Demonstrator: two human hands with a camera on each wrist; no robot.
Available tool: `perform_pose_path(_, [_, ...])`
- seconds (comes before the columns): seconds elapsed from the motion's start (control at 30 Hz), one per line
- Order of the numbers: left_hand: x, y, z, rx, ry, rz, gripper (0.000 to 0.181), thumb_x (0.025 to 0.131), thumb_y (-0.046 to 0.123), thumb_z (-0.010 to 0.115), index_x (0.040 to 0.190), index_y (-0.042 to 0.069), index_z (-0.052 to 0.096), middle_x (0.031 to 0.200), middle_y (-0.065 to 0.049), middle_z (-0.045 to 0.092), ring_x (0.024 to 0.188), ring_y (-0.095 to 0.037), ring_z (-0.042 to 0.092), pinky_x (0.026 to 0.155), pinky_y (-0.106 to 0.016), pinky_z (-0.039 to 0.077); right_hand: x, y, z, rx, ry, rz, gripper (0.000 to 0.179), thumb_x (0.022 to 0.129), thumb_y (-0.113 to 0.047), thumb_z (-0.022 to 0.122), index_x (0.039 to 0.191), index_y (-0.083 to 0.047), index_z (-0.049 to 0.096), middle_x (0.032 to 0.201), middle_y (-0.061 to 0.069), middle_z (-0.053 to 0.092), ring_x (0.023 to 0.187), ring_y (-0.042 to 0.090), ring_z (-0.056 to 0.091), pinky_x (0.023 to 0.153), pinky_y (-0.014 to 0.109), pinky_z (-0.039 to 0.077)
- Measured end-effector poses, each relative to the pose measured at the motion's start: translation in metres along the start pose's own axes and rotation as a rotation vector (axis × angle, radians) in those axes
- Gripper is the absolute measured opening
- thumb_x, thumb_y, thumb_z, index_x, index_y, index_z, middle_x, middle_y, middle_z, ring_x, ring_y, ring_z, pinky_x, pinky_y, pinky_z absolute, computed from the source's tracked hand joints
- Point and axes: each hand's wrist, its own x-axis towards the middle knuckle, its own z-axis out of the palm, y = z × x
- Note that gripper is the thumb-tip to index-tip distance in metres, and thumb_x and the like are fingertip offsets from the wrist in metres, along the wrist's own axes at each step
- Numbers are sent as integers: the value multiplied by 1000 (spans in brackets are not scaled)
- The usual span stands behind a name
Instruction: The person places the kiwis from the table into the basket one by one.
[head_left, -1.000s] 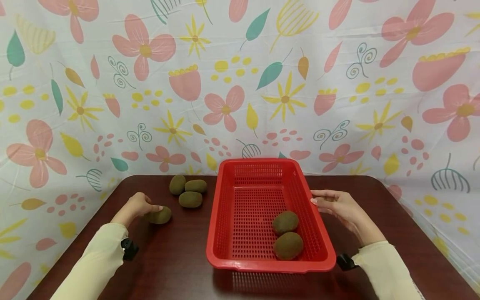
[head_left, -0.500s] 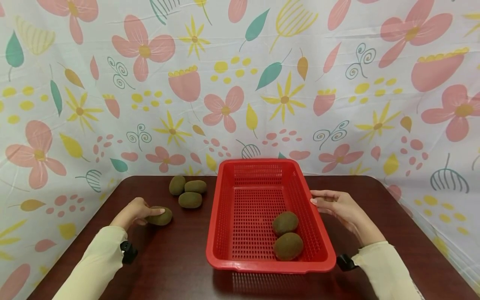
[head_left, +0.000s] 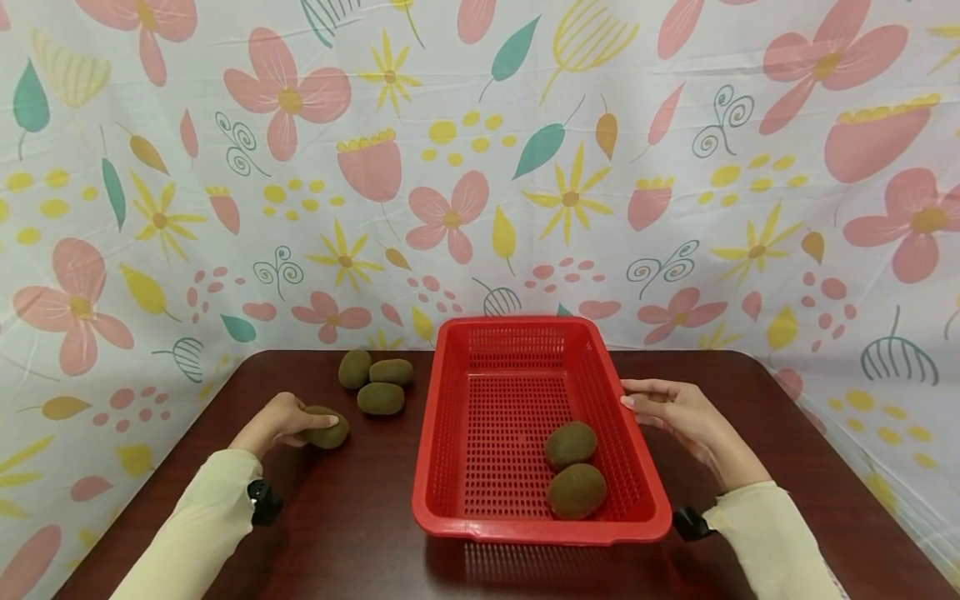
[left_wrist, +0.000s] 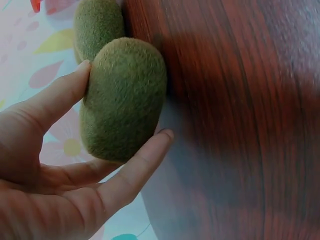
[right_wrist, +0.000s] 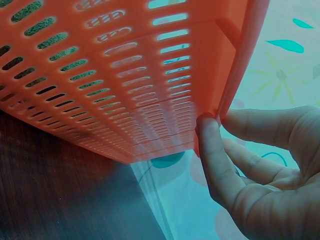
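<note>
My left hand [head_left: 279, 423] holds a brown, fuzzy kiwi [head_left: 336, 434] between thumb and fingers, over the left part of the table. Close up in the left wrist view, that kiwi [left_wrist: 125, 100] has the thumb on one side and fingers on the other; a second kiwi [left_wrist: 98, 27] shows behind it. A red plastic basket [head_left: 525, 531] with slotted walls stands in the middle. My right hand [head_left: 690, 421] pinches its right rim, thumb and fingers on either side of the edge [right_wrist: 242, 60]. Two kiwis [head_left: 577, 492] lie inside, near the basket's front right.
Three loose kiwis [head_left: 381, 399] sit in a cluster at the table's back left, between the left hand and the basket. The dark wooden table [head_left: 360, 517] ends at a floral cloth [head_left: 480, 167] hung behind and at both sides.
My left hand has closed its grip on the kiwi and shifted it slightly to the right. The right hand, the basket and the other kiwis have stayed put.
</note>
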Motion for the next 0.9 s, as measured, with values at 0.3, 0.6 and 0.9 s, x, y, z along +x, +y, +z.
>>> perform_pose_path(0.3, [1,-1,10,-143,2,49,70,85,13,74,130,-22,33,126,-39,37,109,-49,54,77,-44,56,-2,0,1,-17,9,-8,60,93,-19,66,139,11,42,106,5,71,91,15,69,83,32,55])
perform_pose_path(0.6, [1,1,17,-159,46,52,71,84,11,74,130,-22,32,122,-39,41,108,-49,55,77,-44,56,-2,-1,2,-29,9,-8,61,92,-22,67,139,10,43,107,6,70,92,16,69,84,33,55])
perform_pose_path(0.9, [1,6,17,-149,86,53,55,81,10,77,115,-22,48,115,-34,49,99,-40,63,79,-46,55,-2,-1,2,-22,13,-1,61,92,-21,66,139,10,43,106,5,71,92,16,69,83,33,55])
